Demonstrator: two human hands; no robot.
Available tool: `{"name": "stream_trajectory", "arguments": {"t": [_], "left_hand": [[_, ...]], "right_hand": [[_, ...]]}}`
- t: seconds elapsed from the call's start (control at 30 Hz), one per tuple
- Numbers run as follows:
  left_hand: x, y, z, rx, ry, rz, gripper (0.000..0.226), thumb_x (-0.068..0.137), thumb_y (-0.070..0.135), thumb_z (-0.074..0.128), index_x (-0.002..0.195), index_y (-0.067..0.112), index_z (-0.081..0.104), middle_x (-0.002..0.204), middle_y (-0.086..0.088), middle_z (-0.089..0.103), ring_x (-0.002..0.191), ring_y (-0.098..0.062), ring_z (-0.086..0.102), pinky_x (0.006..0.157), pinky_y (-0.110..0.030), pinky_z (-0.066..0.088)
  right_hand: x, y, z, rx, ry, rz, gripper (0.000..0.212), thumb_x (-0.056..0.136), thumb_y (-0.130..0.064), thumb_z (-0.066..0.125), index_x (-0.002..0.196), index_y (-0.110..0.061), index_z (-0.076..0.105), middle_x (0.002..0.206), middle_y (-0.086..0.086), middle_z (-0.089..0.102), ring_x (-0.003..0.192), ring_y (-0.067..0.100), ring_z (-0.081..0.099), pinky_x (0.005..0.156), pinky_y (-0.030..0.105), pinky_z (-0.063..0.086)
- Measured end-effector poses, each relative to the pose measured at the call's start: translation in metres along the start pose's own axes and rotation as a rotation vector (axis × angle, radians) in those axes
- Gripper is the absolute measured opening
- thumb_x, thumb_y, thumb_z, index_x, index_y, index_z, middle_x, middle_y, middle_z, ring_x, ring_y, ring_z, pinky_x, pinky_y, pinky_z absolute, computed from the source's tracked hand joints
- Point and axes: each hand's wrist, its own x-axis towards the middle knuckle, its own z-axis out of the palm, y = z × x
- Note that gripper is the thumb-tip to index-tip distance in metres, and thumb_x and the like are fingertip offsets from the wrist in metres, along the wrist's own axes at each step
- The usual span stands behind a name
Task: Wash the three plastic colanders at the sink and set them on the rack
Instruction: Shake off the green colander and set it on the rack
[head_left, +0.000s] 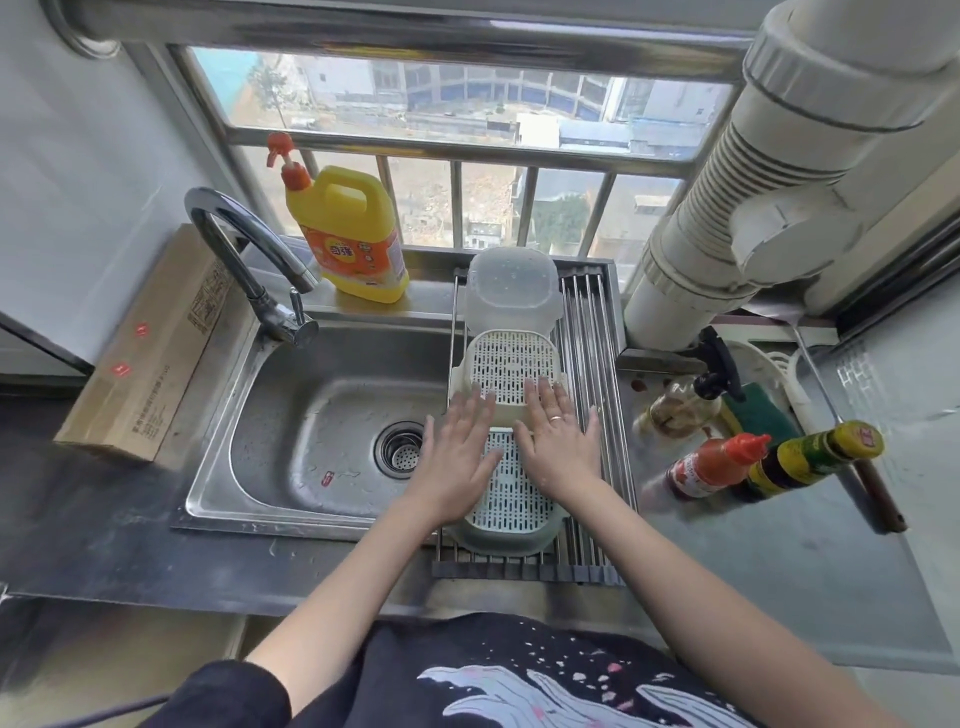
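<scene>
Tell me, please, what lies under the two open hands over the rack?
Under the left hand and right hand lie the cream colander and the pale green colander, upside down on the rack. Their adjoining edges are covered.

A single wide-angle view comes from the person's head, looking forward and steeply down over a steel sink (311, 415) and the rack (592, 364) laid across its right side. The camera stands close above the counter: both forearms reach up from the bottom edge, and the left hand (457, 462) and right hand (558, 441) sit near the middle of the picture. The far edge takes in a barred window (467, 119) straight ahead. Straight lines bow toward the edges, as at the big white pipe (753, 182) on the upper right. No second view shares the scene.
</scene>
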Motion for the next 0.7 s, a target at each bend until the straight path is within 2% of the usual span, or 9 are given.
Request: {"name": "stream_trajectory", "arguments": {"t": [0.1,0.2,0.33,0.43,0.57,0.7], "left_hand": [[0.024,0.004,-0.001,0.146,-0.021,0.018,0.064,0.1,0.043,0.019,0.142,0.024,-0.027,0.151,0.007,-0.032,0.14,-0.012,-0.029,0.116,-0.05,-0.011],[0.035,0.004,0.004,0.22,-0.082,0.057,0.061,0.101,0.043,0.013,0.146,0.021,-0.021,0.154,0.006,-0.027,0.14,-0.011,-0.027,0.117,-0.049,-0.008],[0.035,0.004,0.012,0.208,-0.05,0.061,0.058,0.101,0.041,0.012,0.149,0.02,-0.013,0.154,0.007,-0.023,0.141,-0.009,-0.025,0.118,-0.047,-0.006],[0.035,0.004,0.014,0.193,-0.031,0.061,0.057,0.102,0.04,0.013,0.15,0.019,-0.009,0.151,0.01,-0.024,0.143,-0.009,-0.021,0.118,-0.047,-0.004],[0.037,0.003,0.016,0.208,-0.026,0.048,0.057,0.101,0.04,0.013,0.15,0.019,-0.008,0.157,0.006,-0.017,0.143,-0.01,-0.02,0.119,-0.047,-0.002],[0.037,0.003,0.017,0.194,-0.021,0.046,0.057,0.101,0.041,0.013,0.15,0.02,-0.006,0.158,0.006,-0.015,0.143,-0.009,-0.019,0.119,-0.046,-0.001]], "right_hand": [[0.0,0.002,0.003,0.001,-0.037,-0.001,0.058,0.1,-0.049,0.008,0.146,-0.03,-0.021,0.154,-0.009,-0.025,0.144,0.01,-0.019,0.116,0.053,-0.005],[0.002,0.004,0.003,0.0,-0.04,-0.014,0.058,0.1,-0.048,0.008,0.147,-0.03,-0.02,0.155,-0.01,-0.024,0.144,0.009,-0.019,0.116,0.053,-0.003],[0.003,0.006,0.007,0.036,-0.006,-0.022,0.057,0.1,-0.048,0.01,0.149,-0.031,-0.015,0.156,-0.011,-0.02,0.144,0.009,-0.017,0.117,0.052,0.0],[0.003,0.006,0.011,0.097,0.051,-0.026,0.057,0.1,-0.049,0.012,0.151,-0.031,-0.008,0.158,-0.011,-0.014,0.145,0.008,-0.014,0.118,0.045,0.009],[0.004,0.005,0.014,0.062,0.09,-0.032,0.07,0.087,-0.057,-0.008,0.151,-0.029,-0.006,0.159,-0.008,-0.01,0.145,0.008,-0.011,0.115,0.039,0.018],[0.004,0.006,0.015,0.111,0.095,-0.028,0.057,0.1,-0.048,0.014,0.151,-0.03,-0.003,0.159,-0.009,-0.009,0.145,0.007,-0.011,0.114,0.037,0.015]]}}
